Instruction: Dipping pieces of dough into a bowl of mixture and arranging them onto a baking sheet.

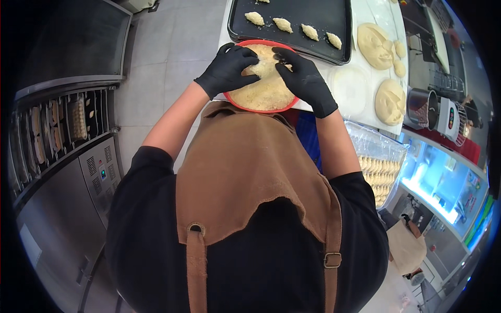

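Note:
A round bowl with a red rim [261, 110] stands at the table's near edge, holding pale yellow crumbs or grated cheese [266, 94]. Both hands wear black gloves and reach into it. My left hand [228, 70] curves over the left side, thumb and fingers apart. Opposite it, my right hand [307, 79] bends its spread fingers down into the crumbs. A paler, crumb-covered patch [265, 68] lies between them; whether it hides a dough piece I cannot make out. Just beyond the bowl, a black baking tray [297, 11] carries several crumb-coated, pointed dough pieces [283, 24].
Large dough lumps [390, 101] and small dough balls [400, 68] sit on the white table at right. Below its edge, a plastic-covered tray of shaped pieces [380, 172] shows. A mixer [450, 121] stands far right. A rack of trays [62, 122] is at left; another person [407, 245] is lower right.

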Tool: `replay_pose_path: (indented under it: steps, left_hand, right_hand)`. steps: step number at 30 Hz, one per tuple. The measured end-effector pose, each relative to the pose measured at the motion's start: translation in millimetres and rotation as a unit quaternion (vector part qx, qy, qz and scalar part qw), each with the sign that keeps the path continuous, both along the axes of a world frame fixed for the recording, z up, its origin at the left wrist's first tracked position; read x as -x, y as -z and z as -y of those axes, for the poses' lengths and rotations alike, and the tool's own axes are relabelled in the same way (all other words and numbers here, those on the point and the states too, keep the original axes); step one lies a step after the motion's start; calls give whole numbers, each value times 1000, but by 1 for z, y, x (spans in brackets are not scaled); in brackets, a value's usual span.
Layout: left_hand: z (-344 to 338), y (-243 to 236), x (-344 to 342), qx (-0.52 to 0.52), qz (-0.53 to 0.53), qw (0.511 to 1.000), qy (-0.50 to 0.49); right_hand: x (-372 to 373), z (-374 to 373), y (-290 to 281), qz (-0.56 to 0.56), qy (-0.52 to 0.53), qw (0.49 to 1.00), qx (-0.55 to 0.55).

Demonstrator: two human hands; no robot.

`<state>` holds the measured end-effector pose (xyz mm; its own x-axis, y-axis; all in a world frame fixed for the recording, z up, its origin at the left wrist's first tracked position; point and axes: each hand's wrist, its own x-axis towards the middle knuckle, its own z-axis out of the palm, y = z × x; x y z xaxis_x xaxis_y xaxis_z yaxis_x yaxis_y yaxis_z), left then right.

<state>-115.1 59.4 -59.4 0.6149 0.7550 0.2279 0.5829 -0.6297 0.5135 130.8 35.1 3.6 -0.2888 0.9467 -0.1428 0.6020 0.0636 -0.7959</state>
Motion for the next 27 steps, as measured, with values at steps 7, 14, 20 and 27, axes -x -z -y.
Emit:
replay_pose_path:
  steps: [7,14,20,27]
  left_hand:
    - [-12,-37,2,-65,-162,984,15]
    - [-7,-27,1,-48,22,998,47]
    - [-6,-13,-12,40,97,994,-26]
    - [26,24,-28,-38,19,999,-26]
  right_hand:
    - [-17,7,16,23,52,998,41]
    - [-6,-7,9,-247,98,930,256]
    - [-31,-48,30,-344,92,867,349]
    - [-50,-170,54,-348,234,882,212]
